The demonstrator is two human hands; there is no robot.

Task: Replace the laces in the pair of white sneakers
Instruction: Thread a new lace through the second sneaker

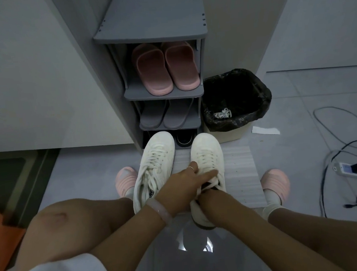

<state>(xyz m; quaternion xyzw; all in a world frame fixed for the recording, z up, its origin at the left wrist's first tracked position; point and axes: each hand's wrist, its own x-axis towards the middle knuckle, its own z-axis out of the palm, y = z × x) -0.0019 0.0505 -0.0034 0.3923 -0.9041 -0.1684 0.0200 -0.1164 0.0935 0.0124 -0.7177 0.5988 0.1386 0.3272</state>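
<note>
Knees: two bare knees nearest the camera, the left knee bent up at lower left, the other leg running out to lower right.
Shoe rack: one grey shoe rack straight ahead, with three shelves showing under its top board.
Bin: one bin just right of the rack, lined with a black bag; a small tangle of white laces lies inside it.
Mat: one pale ribbed mat on the floor under the right-hand sneaker.
Sneakers: two white sneakers, toes pointing at the rack, side by side on the floor between the feet; the left sneaker is laced with its lace ends loose, the right sneaker is laced too.
Slippers on the rack: two pink slippers on the upper shelf, two grey slippers on the shelf below.
Worn slippers: two pink ones on the person's feet, one at the left, one at the right.
Left hand: the left hand reaches across to the right sneaker, fingers curled round its laces near the tongue; a ring and a pale bracelet show.
Right hand: the right hand goes into the right sneaker's opening; its fingers are hidden, so its grip cannot be told.
Cables: several cables and one power strip on the floor at right.
</note>
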